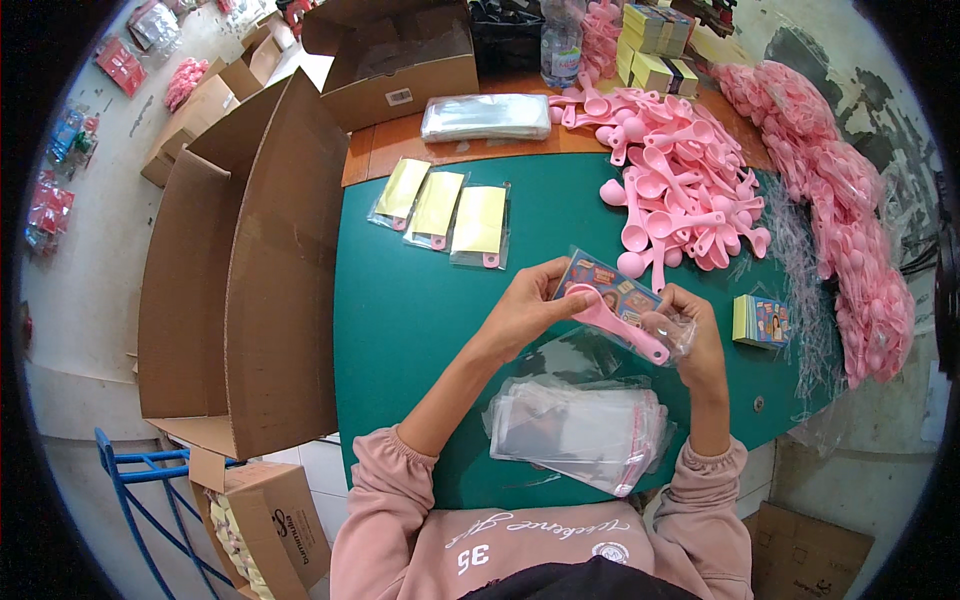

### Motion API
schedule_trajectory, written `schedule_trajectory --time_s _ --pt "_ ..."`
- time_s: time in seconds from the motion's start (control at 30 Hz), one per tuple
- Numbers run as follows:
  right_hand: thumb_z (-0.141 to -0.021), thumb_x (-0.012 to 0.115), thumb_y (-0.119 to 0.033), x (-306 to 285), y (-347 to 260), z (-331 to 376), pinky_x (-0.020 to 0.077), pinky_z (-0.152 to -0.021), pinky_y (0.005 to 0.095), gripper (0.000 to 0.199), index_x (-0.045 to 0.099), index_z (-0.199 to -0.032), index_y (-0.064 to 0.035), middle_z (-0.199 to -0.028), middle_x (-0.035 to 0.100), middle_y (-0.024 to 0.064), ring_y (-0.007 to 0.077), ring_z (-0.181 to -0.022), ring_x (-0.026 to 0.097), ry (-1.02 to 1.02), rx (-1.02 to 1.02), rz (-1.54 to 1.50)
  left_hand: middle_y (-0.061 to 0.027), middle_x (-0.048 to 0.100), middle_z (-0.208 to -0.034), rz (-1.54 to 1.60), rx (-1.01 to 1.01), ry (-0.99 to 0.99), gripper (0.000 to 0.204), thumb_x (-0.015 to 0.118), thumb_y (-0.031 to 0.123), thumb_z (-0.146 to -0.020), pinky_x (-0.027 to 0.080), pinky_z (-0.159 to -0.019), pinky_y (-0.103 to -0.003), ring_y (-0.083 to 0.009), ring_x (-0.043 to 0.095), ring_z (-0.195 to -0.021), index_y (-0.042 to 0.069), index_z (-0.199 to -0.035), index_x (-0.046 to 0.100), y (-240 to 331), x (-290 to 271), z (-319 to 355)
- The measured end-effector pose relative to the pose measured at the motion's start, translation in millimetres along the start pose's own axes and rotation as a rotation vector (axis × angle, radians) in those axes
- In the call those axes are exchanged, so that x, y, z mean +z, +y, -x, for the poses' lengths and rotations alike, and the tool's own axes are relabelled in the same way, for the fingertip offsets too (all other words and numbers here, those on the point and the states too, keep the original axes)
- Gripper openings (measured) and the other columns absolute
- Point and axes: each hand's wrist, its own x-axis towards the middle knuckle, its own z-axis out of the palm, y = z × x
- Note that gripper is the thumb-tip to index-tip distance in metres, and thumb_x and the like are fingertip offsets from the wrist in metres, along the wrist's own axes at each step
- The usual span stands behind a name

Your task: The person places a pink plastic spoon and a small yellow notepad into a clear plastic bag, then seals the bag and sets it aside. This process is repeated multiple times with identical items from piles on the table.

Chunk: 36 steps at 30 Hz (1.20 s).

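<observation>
Held above the green table, near its middle: a pink scoop (617, 322), lying slantwise with bowl to the far left and handle running near-right, set against a small colourful printed card (603, 285). Both partly inside a clear bag (655, 330), crinkled and glossy, with its right end bunched. Pinched at the scoop's bowl end by the left hand (527, 308), gripped at the handle end by the right hand (693, 340), card face up and tilted slightly to the right.
</observation>
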Motion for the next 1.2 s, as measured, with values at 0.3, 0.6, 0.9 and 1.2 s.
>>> schedule_trajectory --time_s 0.3,0.6,0.9,1.2 --pt "-0.073 0.066 -0.007 3 -15 5 0.0557 -0.063 0.0297 0.047 0.048 -0.114 0.0073 -0.094 0.059 0.0114 0.0167 -0.075 0.061 -0.323 0.178 -0.335 -0.0068 0.056 -0.107 0.175 -0.146 -0.001 0.041 0.059 0.015 -0.084 0.051 -0.081 -0.029 -0.0131 0.057 -0.094 0.003 -0.12 0.043 5 -5 3" --pt "-0.079 0.062 -0.007 26 -3 -9 0.0536 -0.063 0.0254 0.029 0.058 -0.106 0.0008 -0.098 0.06 0.0115 0.0193 -0.077 0.062 0.115 -0.221 0.293 -0.0125 0.053 -0.107 -0.251 0.101 0.436 0.042 0.048 0.023 -0.091 0.047 -0.08 -0.031 -0.02 0.056 -0.094 0.008 -0.125 0.028 -25 -3 9" --pt "-0.069 0.068 -0.009 51 -1 -1 0.0441 -0.081 0.0372 0.036 0.057 -0.103 -0.0049 -0.103 0.051 0.0132 0.0282 -0.094 0.052 -0.117 -0.454 0.838 -0.0219 0.055 -0.109 0.016 -0.202 0.149 0.054 0.032 0.008 -0.094 0.052 -0.078 -0.031 -0.0242 0.059 -0.097 0.007 -0.134 -0.003 -35 -4 40" --pt "-0.071 0.064 -0.009 71 7 -8 0.0381 -0.072 0.0366 0.017 0.057 -0.086 -0.0046 -0.087 0.049 0.01 0.0262 -0.085 0.048 -0.163 -0.514 0.912 -0.018 0.06 -0.097 -0.231 -0.089 -0.003 0.063 0.04 0.0 -0.088 0.052 -0.077 -0.03 -0.0182 0.061 -0.085 0.01 -0.138 0.003 -42 -10 40"
